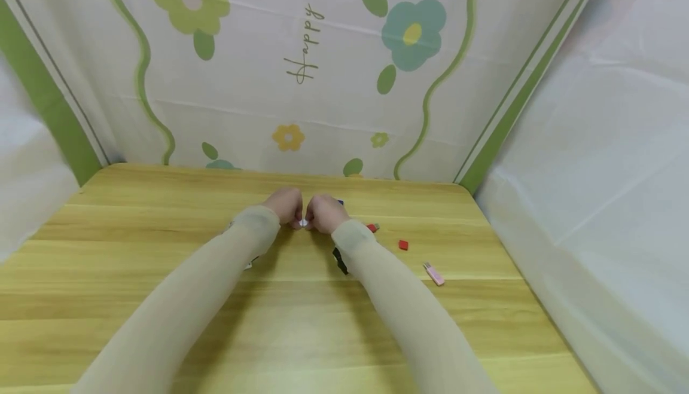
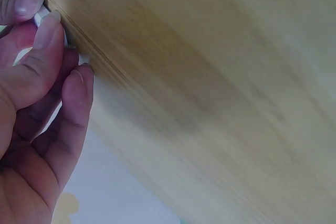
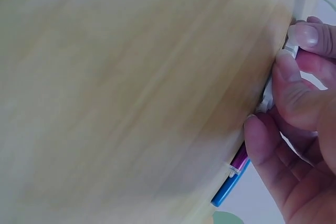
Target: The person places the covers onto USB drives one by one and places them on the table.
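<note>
Both hands meet near the far side of the table over a small white stick (image 1: 303,223), pinched between thumb and fingertips from each side. My left hand (image 1: 285,205) grips its left end; in the left wrist view the white stick (image 2: 40,15) mostly hides behind the thumb and fingers. Its right end sits in the pinch of my right hand (image 1: 326,213), where the right wrist view shows the white stick (image 3: 290,49) with a greyish band. Just past the right hand's lower fingers lie a purple stick (image 3: 240,158) and a blue stick (image 3: 226,190).
Right of the right hand lie a red USB stick (image 1: 372,227) with a metal plug, a small red cap (image 1: 403,244) and a pink USB stick (image 1: 433,274). A dark object (image 1: 340,260) shows beside the right sleeve. A flowered curtain (image 1: 242,95) hangs behind the wooden table (image 1: 301,334).
</note>
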`<state>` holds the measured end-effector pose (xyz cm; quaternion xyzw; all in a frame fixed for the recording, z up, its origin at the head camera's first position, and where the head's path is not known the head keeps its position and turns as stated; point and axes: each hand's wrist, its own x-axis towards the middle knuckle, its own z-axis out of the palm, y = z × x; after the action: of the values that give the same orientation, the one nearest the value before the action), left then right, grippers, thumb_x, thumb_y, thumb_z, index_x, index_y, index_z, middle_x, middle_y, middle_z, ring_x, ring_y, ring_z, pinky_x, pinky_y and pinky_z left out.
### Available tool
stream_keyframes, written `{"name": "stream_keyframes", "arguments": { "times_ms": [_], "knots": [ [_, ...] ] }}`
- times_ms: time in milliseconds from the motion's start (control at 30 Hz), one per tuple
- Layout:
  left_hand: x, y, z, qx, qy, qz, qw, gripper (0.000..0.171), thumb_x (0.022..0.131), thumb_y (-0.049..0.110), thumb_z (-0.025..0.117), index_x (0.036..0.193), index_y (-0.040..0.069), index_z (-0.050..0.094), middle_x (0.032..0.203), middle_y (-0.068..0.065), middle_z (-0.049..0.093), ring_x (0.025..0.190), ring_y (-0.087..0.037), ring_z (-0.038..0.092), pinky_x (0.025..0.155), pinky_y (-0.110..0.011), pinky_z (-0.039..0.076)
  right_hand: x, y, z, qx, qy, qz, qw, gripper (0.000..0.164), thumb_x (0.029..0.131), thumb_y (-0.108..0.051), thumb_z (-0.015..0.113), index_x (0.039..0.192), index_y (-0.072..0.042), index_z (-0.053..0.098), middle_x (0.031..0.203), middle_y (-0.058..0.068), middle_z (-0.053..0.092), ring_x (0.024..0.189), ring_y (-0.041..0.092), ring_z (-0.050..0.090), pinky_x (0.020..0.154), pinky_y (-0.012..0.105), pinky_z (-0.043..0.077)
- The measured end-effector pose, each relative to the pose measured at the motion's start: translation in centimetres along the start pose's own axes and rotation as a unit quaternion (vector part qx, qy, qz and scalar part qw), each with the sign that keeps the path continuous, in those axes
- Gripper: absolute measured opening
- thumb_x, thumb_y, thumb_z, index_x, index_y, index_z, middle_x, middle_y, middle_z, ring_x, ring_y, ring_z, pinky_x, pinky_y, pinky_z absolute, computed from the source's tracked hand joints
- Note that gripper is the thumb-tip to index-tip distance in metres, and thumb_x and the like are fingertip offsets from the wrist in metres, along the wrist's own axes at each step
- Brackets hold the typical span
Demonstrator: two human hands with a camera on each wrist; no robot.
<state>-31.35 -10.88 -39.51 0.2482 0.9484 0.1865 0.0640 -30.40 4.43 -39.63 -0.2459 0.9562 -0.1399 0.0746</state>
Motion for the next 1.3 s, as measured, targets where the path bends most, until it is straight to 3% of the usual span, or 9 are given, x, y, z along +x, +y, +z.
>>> {"name": "stream_keyframes", "arguments": {
  "times_ms": [233, 367, 533, 933, 1300],
  "knots": [
    [0.2, 0.3, -0.1, -0.003, -0.011, -0.011, 0.9999, 0.018, 0.067, 0.004, 0.090, 0.064, 0.008, 0.073, 0.063, 0.002, 0.066, 0.067, -0.017, 0.061, 0.071, -0.032, 0.055, -0.2, 0.0, -0.3, -0.007, -0.007, -0.004, 1.000, 0.005, 0.087, -0.015, 0.078, 0.087, -0.010, 0.077, 0.088, -0.001, 0.072, 0.077, 0.011, 0.060, 0.072, 0.021, 0.051],
    [0.4, 0.6, -0.1, -0.001, -0.005, -0.003, 1.0000, 0.019, 0.070, 0.002, 0.087, 0.062, 0.009, 0.071, 0.064, 0.002, 0.065, 0.066, -0.018, 0.059, 0.070, -0.032, 0.054, -0.4, 0.0, -0.9, -0.031, -0.003, -0.007, 0.999, 0.005, 0.086, -0.016, 0.080, 0.086, -0.011, 0.077, 0.086, -0.002, 0.071, 0.076, 0.012, 0.060, 0.071, 0.022, 0.050],
    [0.8, 0.1, -0.2, -0.004, -0.006, 0.000, 1.0000, 0.020, 0.068, 0.000, 0.088, 0.061, 0.009, 0.071, 0.062, 0.002, 0.065, 0.064, -0.017, 0.059, 0.067, -0.031, 0.054, -0.1, -0.1, -0.9, -0.024, -0.006, -0.004, 1.000, 0.005, 0.085, -0.014, 0.080, 0.087, -0.010, 0.077, 0.086, -0.003, 0.071, 0.078, 0.012, 0.060, 0.072, 0.022, 0.051],
    [0.2, 0.9, -1.0, -0.006, -0.019, -0.011, 0.9997, 0.018, 0.070, -0.001, 0.086, 0.062, 0.006, 0.072, 0.062, 0.001, 0.065, 0.064, -0.017, 0.058, 0.068, -0.030, 0.053, -0.2, -0.4, -1.1, -0.025, 0.002, -0.006, 1.000, 0.005, 0.085, -0.014, 0.080, 0.086, -0.010, 0.077, 0.086, -0.002, 0.072, 0.077, 0.012, 0.060, 0.072, 0.022, 0.051],
    [0.2, 0.0, -0.2, -0.003, -0.001, 0.002, 1.0000, 0.016, 0.065, 0.003, 0.090, 0.067, 0.007, 0.075, 0.066, 0.001, 0.068, 0.069, -0.018, 0.062, 0.074, -0.034, 0.056, 0.2, -0.1, -0.1, -0.020, -0.012, -0.008, 1.000, 0.005, 0.089, -0.013, 0.076, 0.085, -0.010, 0.076, 0.084, -0.002, 0.070, 0.073, 0.012, 0.059, 0.068, 0.021, 0.050]
  ]
}}
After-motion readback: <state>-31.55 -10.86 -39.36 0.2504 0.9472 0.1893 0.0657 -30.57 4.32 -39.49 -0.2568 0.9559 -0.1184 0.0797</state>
